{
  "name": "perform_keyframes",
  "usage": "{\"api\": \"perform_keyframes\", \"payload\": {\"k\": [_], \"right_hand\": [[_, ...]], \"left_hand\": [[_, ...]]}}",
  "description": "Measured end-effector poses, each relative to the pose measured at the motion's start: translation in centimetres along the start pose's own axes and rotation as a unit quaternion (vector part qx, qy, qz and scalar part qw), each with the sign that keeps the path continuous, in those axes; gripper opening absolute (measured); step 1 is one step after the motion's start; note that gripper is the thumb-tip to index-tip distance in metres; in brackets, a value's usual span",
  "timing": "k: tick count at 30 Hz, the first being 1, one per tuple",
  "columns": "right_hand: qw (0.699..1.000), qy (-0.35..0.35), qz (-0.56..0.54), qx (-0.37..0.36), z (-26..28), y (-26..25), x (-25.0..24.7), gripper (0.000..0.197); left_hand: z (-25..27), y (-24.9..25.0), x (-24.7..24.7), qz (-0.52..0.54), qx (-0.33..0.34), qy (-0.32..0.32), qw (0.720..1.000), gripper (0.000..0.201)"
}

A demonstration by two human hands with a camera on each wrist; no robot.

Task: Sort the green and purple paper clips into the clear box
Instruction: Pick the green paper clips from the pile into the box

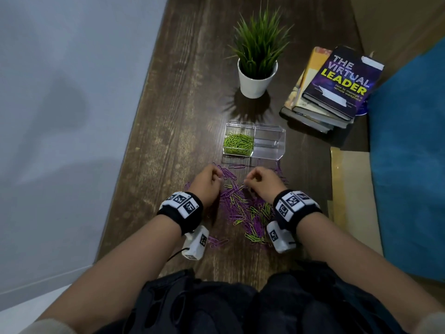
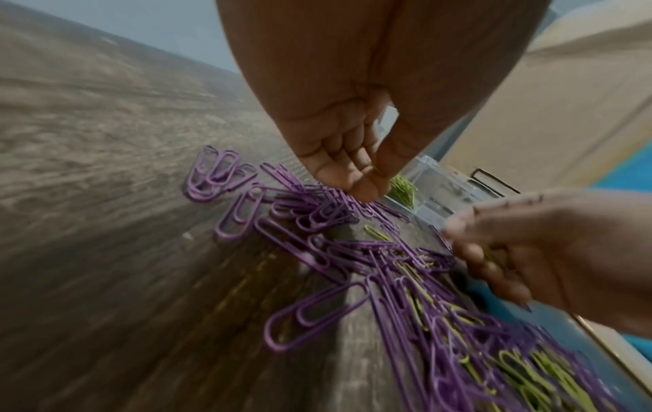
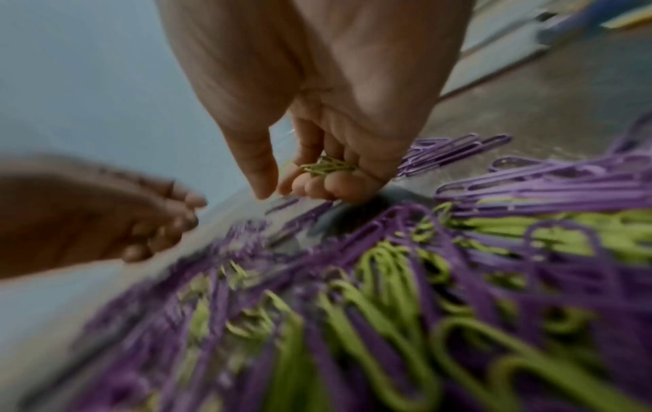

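Head view: two hands are hovering over a loose mixed heap of thin wire paper clips point(image 1: 243, 210), purple and green, too tangled to count, lying on a dark wood-grain table point(image 1: 183, 97). The left hand point(image 1: 209, 184) and the right hand point(image 1: 263, 183) are both curling their fingers inward. Beyond the heap a clear box point(image 1: 255, 140) of hard plastic is sitting, two compartments; the left one is holding green clips point(image 1: 238, 143). One white pot with a spiky plant point(image 1: 257, 56) and one stack of books point(image 1: 330, 90) are standing farther back. Left wrist view: fingers are folding to the palm, thumb meeting them; held contents not visible. Right wrist view: curled fingers point(image 3: 338, 186) are cupping a small bunch of green clips point(image 3: 326, 166), blurred.
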State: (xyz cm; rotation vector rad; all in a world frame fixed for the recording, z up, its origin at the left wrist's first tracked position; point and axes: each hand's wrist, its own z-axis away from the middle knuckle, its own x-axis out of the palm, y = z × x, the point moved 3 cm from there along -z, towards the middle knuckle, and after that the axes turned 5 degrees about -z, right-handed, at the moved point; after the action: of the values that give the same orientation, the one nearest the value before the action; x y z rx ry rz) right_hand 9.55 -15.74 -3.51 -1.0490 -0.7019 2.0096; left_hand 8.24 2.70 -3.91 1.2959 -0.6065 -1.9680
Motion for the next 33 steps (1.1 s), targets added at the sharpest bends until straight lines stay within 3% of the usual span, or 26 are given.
{"api": "perform_keyframes", "payload": {"k": [2, 5, 9, 14, 18, 22, 26, 29, 31, 33], "right_hand": [[0.995, -0.007, 0.096, -0.032, 0.1, 0.2, 0.5, 0.008], [0.991, -0.005, 0.13, -0.034, 0.3, 1.2, 0.2, 0.005], [0.989, 0.008, 0.145, -0.019, 0.7, 2.8, -1.4, 0.0], [0.986, 0.037, 0.15, -0.056, 0.5, 2.2, -2.1, 0.005], [0.974, -0.005, 0.189, -0.121, 0.1, 0.4, 0.4, 0.008], [0.967, -0.018, 0.216, -0.133, 0.0, 0.0, 1.4, 0.005], [0.961, -0.028, 0.246, -0.122, 0.4, 0.1, 1.4, 0.006], [0.961, -0.023, 0.254, -0.107, 0.5, 0.2, 1.4, 0.005], [0.959, -0.025, 0.264, -0.102, 0.6, 0.4, 1.4, 0.007], [0.958, -0.024, 0.265, -0.103, 0.8, 0.4, 1.3, 0.007]], "left_hand": [[-0.5, -0.2, 0.2, 0.039, -0.025, -0.01, 0.999, 0.018], [-0.9, 0.0, 0.7, 0.048, -0.041, -0.035, 0.997, 0.024], [-1.0, 1.2, 1.1, -0.082, 0.011, -0.056, 0.995, 0.012], [-1.2, 1.0, 1.9, -0.245, 0.099, -0.066, 0.962, 0.014], [-1.5, 0.9, 2.2, -0.295, 0.124, -0.076, 0.944, 0.019], [-1.1, 0.8, 2.1, -0.334, 0.121, -0.085, 0.931, 0.023], [-0.3, 0.4, 0.8, -0.195, 0.051, -0.046, 0.978, 0.012], [0.1, -0.3, 0.3, -0.04, -0.04, -0.012, 0.998, 0.004], [0.4, -0.7, 0.6, 0.142, -0.119, -0.022, 0.982, 0.012], [0.7, -0.8, 1.1, 0.294, -0.167, -0.05, 0.94, 0.027]]}}
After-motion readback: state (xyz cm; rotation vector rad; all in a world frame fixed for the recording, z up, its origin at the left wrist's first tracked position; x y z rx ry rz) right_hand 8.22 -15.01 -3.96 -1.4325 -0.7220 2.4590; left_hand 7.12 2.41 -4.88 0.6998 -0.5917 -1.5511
